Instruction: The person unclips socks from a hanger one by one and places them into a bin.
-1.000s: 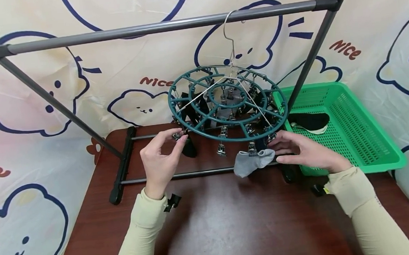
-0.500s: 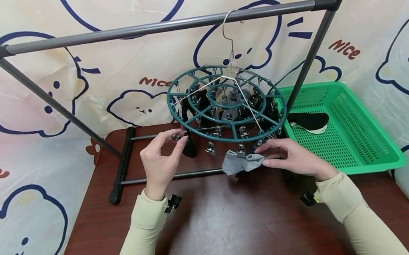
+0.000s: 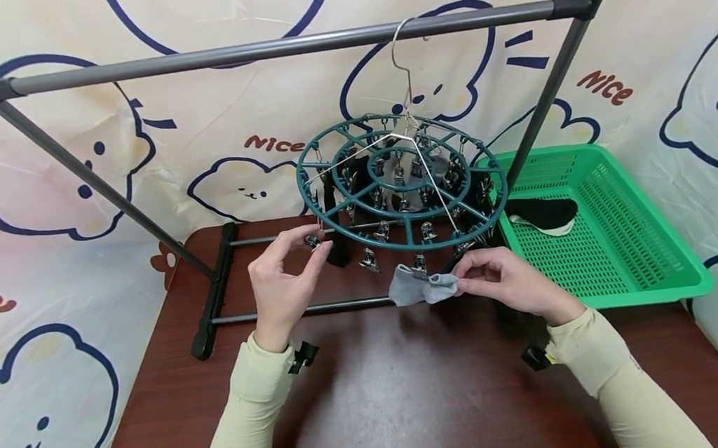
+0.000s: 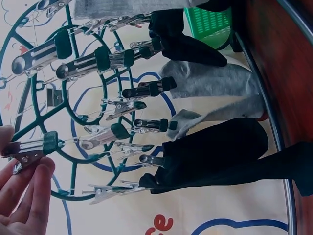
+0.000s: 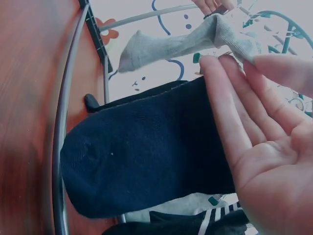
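Note:
My left hand (image 3: 284,279) pinches a metal clip (image 4: 39,146) with green tips at the left edge of a round green clip hanger (image 3: 411,245). At the front of the hanger, a grey sock (image 3: 410,287) hangs from another clip (image 3: 420,263). My right hand (image 3: 506,283) pinches the cuff end of that sock between thumb and fingers. In the right wrist view a navy sock (image 5: 142,147) hangs right beside those fingers. Several more socks, including a black sock (image 4: 215,152) and a grey sock (image 4: 210,81), dangle from clips in the left wrist view.
The hanger hooks over the bar (image 3: 257,52) of a grey metal rack on a brown table (image 3: 410,389). A green basket (image 3: 644,230) at the right contains a black-and-white cloth item (image 3: 545,215). A patterned cloth stands behind.
My right hand has moved left and now pinches the grey sock's cuff. The hanger has turned, bringing its front clips and the grey sock leftward. My left hand stays at its clip.

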The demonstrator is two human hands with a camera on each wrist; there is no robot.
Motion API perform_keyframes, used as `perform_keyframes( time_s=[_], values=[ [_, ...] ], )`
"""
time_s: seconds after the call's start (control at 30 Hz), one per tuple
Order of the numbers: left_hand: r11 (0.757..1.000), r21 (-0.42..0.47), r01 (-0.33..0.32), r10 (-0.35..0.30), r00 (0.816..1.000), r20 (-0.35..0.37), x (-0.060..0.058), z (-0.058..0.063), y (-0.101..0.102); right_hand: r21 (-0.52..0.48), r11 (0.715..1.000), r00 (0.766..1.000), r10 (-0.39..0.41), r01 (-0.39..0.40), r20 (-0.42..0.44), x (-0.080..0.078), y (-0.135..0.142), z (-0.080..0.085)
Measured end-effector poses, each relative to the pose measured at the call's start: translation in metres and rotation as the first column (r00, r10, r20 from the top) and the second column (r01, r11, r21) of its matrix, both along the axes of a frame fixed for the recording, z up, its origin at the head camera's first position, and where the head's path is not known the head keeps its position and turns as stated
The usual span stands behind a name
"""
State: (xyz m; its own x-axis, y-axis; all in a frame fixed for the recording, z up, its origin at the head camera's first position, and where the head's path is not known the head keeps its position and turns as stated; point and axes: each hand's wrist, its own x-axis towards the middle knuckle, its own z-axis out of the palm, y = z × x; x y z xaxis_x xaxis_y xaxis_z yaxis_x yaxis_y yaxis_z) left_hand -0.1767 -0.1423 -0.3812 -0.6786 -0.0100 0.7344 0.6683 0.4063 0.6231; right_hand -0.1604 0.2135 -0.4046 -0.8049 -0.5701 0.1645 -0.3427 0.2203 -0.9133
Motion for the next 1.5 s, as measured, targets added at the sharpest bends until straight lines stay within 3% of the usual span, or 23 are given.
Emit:
perform_keyframes(
  time_s=[0.2,0.43,0.53,0.67,0.8,0.9,1.0,1.5],
  values=[
    [1.0,-0.014,0.025,-0.025,0.999,0.022,0.0,-0.003,0.001,-0.103,0.995,1.0,0.001,-0.003,-0.019,0.002,0.0,-0.003],
    [1.0,-0.029,0.011,-0.01,1.0,0.026,0.001,-0.005,0.001,-0.201,0.973,0.992,-0.119,0.109,-0.037,0.007,-0.008,-0.006],
    [0.999,-0.035,0.006,-0.005,1.0,0.017,0.001,-0.005,0.002,-0.275,0.952,0.99,-0.142,0.132,-0.014,0.009,-0.013,-0.008],
    [0.999,-0.04,0.006,-0.005,1.0,0.01,0.002,-0.005,0.003,-0.341,0.933,0.993,-0.103,0.115,0.052,0.012,-0.021,-0.011],
    [0.999,-0.039,0.008,-0.008,1.0,0.004,0.002,-0.004,0.004,-0.206,0.964,0.984,-0.154,0.17,0.088,0.014,-0.031,-0.014],
    [0.999,-0.035,0.011,-0.011,1.0,0.0,0.003,-0.004,0.004,-0.038,0.976,0.976,-0.211,0.213,0.047,0.012,-0.039,-0.016],
    [0.999,-0.031,0.017,-0.017,1.0,-0.001,0.003,-0.003,0.005,0.043,0.975,0.976,-0.218,0.218,-0.002,0.008,-0.045,-0.018],
    [0.998,-0.059,0.018,-0.015,0.999,0.052,0.002,-0.007,0.001,-0.006,0.965,0.965,-0.261,0.261,-0.038,0.007,-0.051,-0.016]
  ],
)
